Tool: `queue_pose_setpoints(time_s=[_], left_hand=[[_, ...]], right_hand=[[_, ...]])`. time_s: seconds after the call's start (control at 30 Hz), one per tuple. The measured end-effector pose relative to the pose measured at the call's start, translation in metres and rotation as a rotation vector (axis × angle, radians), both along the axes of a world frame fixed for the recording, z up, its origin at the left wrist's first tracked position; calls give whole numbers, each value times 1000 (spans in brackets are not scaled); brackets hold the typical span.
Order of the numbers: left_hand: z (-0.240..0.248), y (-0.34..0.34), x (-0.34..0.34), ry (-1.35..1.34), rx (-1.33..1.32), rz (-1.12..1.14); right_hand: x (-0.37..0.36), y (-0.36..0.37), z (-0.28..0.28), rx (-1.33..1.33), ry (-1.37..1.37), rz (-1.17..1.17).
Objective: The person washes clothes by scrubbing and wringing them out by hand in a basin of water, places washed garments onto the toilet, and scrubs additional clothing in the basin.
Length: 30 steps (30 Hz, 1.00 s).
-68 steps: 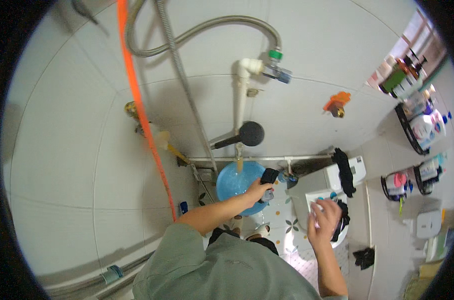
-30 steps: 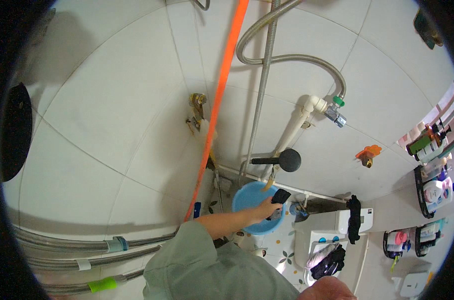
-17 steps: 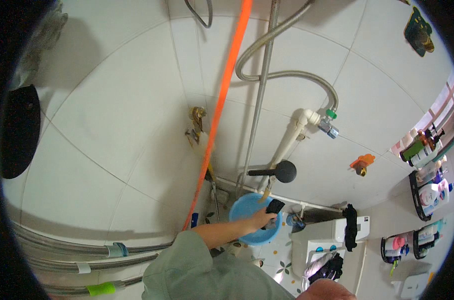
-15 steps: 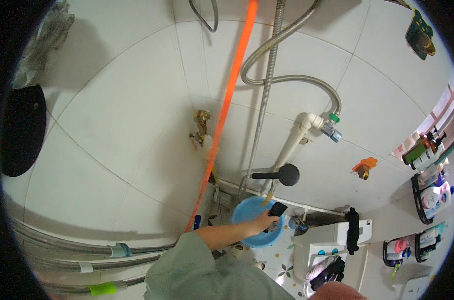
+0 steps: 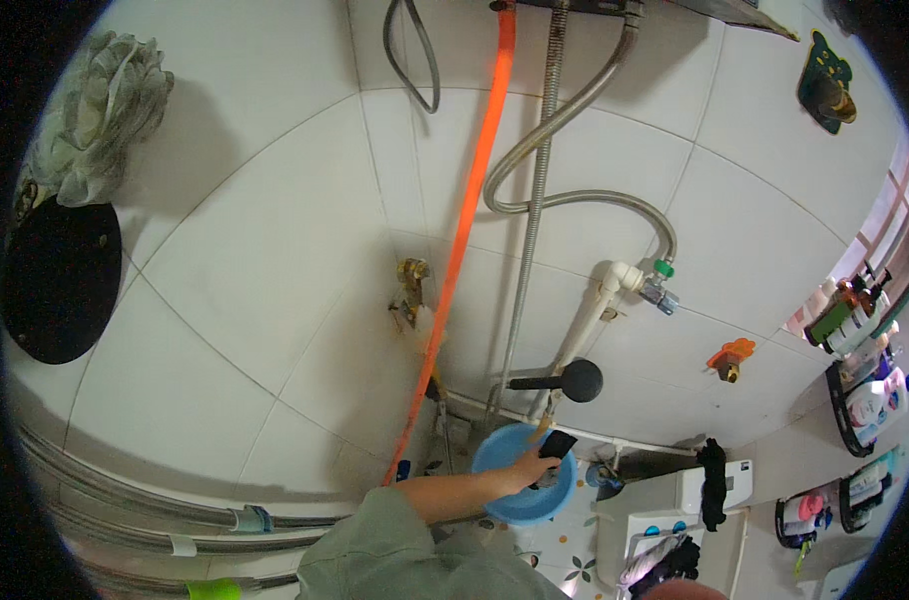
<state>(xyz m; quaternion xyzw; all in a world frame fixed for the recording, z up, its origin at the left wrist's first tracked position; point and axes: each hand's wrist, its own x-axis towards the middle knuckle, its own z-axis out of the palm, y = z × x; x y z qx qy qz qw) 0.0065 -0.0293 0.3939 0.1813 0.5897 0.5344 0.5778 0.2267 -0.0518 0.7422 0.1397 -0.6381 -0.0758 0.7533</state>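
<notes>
My left arm in a grey-green sleeve reaches to a round light-blue basin on the floor by the wall. Over the basin's right half, my left hand is closed on a black cloth, whose upper part sticks up past the fingers. Below the fingers lies something greyish inside the basin, too small to make out. Just above the basin is a black shower head. My right hand does not show; a blurred skin-toned rounded shape at the lower edge cannot be told for certain.
An orange hose and metal hoses hang before the tiled wall. A white toilet with dark and light cloths stands right of the basin. Bottle racks line the right wall; thick hoses cross at lower left.
The view has tilted upward, so the wall and basin sit lower in the picture. My left hand stays over the basin with the black cloth still in it.
</notes>
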Motion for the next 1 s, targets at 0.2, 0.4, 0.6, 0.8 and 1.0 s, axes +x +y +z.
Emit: queue_pose_setpoints(time_s=[0.2, 0.4, 0.6, 0.8, 1.0], left_hand=[[10, 4, -3, 42, -24, 57], [-1, 6, -1, -46, -31, 77], [-16, 6, -2, -86, 25, -22], [-1, 9, 6, -46, -21, -26], [-20, 17, 8, -172, -22, 13]], right_hand=[[-11, -8, 27, 14, -72, -274], [-14, -1, -14, 34, -49, 88], [33, 15, -51, -44, -390, 291], [-20, 5, 46, 211, 381, 116], [-10, -14, -48, 4, 98, -55]])
